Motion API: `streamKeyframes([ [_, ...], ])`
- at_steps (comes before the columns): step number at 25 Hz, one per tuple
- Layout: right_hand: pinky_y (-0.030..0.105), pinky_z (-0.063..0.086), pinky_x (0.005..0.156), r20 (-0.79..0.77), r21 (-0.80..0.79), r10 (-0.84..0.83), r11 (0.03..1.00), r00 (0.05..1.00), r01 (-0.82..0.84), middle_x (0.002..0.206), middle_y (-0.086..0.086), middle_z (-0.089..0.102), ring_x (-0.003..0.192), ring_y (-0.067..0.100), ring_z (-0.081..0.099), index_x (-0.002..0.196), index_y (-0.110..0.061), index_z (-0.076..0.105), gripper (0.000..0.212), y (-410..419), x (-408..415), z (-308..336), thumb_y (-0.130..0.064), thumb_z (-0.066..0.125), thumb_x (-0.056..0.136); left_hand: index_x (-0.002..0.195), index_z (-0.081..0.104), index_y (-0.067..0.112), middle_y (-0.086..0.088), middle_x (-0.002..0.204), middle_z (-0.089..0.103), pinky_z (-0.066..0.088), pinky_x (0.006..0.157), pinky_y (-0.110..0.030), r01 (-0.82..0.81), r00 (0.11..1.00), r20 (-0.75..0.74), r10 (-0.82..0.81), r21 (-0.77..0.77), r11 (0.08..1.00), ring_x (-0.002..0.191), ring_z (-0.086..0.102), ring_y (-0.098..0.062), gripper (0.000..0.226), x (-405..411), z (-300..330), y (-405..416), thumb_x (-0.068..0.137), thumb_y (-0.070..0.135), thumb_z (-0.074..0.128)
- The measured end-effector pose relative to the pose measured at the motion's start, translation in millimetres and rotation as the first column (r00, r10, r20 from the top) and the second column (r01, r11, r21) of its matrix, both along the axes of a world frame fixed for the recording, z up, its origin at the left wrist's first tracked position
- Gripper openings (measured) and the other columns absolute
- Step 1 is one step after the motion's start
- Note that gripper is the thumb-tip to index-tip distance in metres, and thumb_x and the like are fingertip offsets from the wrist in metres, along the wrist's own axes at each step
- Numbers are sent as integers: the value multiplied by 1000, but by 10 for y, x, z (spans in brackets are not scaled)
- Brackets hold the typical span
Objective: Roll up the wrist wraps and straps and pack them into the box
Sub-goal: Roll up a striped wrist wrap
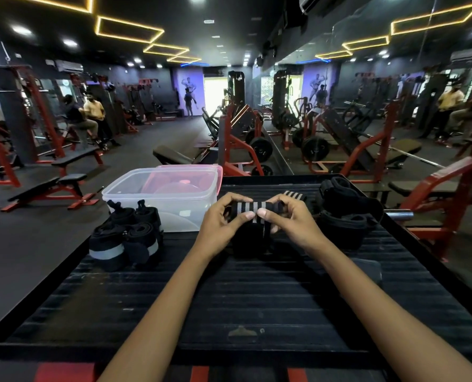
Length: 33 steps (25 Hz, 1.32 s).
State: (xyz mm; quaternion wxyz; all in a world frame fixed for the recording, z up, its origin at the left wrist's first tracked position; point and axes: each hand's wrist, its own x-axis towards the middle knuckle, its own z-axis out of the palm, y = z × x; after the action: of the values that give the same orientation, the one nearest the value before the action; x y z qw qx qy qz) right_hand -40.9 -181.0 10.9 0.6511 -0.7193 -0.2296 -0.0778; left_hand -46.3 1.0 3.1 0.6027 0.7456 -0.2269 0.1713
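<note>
On the black ribbed platform (257,293), centre of my view, both hands are working a striped wrist wrap (252,209). Left hand (224,216) grasps the left end of the roll, fingers curled over the top, thumb pressing at the front. Right hand (287,213) grasps the right end the same way; the two thumb tips almost touch at the roll's middle. Wrap is black with grey stripes, held horizontal just above the platform, its loose tail hanging down below the hands onto the surface. A bit of striped fabric (294,194) shows behind my right fingers; can't tell if it belongs to the same wrap.

Clear plastic box (160,194) sits at the far left of the platform, open, with a pink-edged lid (190,172) propped behind it. Can't tell whether anything is packed inside.

Rolled black straps (127,235) are piled just in front of the box on the left, some with grey bands. Unrolled black straps (347,210) are heaped on the far right of the platform, near my right hand.

Gym benches and red machines beyond; people seated far left.
</note>
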Motion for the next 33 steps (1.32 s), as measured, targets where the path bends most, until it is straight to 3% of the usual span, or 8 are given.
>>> streamKeyframes([
  [5, 19, 50, 83, 126, -59, 84, 995, 988, -77, 101, 3, 66, 95, 7, 62, 109, -4, 64, 36, -11, -41, 51, 1, 76, 75, 95, 67, 29, 11, 96, 70, 51, 83, -27, -57, 997, 42, 58, -15, 998, 92, 65, -7, 11, -19, -9, -27, 84, 30, 67],
  [8, 16, 50, 77, 74, 29, 36, 999, 997, -38, 95, -1, 70, 90, 3, 65, 98, -2, 70, 22, -35, -52, 77, -1, 75, 77, 107, 65, 23, 1, 108, 67, 51, 92, -30, 52, 999, 3, -51, -40, 998, 104, 64, -15, 31, -15, 0, -13, 77, 26, 75],
  [12, 22, 51, 69, 26, 33, 15, 999, 1000, -16, 105, 3, 69, 93, 9, 64, 97, -14, 72, 18, -45, -55, 78, -12, 75, 79, 97, 71, 15, 1, 99, 71, 50, 88, -25, 45, 999, -11, -46, -79, 996, 94, 67, -10, 29, -31, 39, -23, 72, 5, 80],
  [16, 30, 55, 79, -16, 83, 176, 981, 984, -174, 105, 3, 66, 90, 19, 66, 107, -5, 63, 38, -61, -74, 106, 5, 76, 72, 90, 72, 21, 6, 90, 73, 51, 83, -23, -44, 999, -3, 44, -138, 990, 87, 69, -9, 19, -48, 45, -42, 74, 13, 80],
  [21, 26, 48, 62, -22, -1, 18, 1000, 1000, -19, 85, 2, 66, 72, 14, 59, 98, -3, 68, 17, -58, -38, 85, -12, 70, 84, 101, 70, 26, 7, 104, 71, 50, 86, -20, 69, 998, -1, -69, -37, 997, 102, 66, -9, 33, -50, 39, -26, 70, 26, 83],
  [24, 31, 51, 74, -58, -9, 37, 999, 998, -37, 90, 7, 66, 83, 17, 60, 112, -14, 65, 27, -68, -38, 91, -18, 69, 86, 97, 71, 31, 8, 100, 72, 49, 87, -22, 23, 999, 39, -22, -32, 999, 99, 67, -10, 28, -54, 35, -23, 70, 30, 78],
  [27, 14, 48, 86, 32, -72, 98, 993, 995, -96, 114, -2, 63, 99, -1, 59, 121, -13, 59, 47, -69, -101, 117, -6, 76, 78, 94, 69, 35, 11, 98, 72, 50, 89, -26, -61, 997, 42, 63, -46, 997, 98, 66, -8, 19, -71, 37, -49, 76, 40, 72],
  [33, 16, 49, 84, 107, -59, 6, 998, 994, 0, 107, -1, 70, 99, 1, 64, 113, -5, 66, 29, -69, -55, 93, -5, 69, 84, 114, 38, 41, 15, 122, 50, 42, 105, -33, 143, 978, -165, -130, 70, 987, 119, 50, -1, 30, -95, -23, -97, 89, 50, 51],
])
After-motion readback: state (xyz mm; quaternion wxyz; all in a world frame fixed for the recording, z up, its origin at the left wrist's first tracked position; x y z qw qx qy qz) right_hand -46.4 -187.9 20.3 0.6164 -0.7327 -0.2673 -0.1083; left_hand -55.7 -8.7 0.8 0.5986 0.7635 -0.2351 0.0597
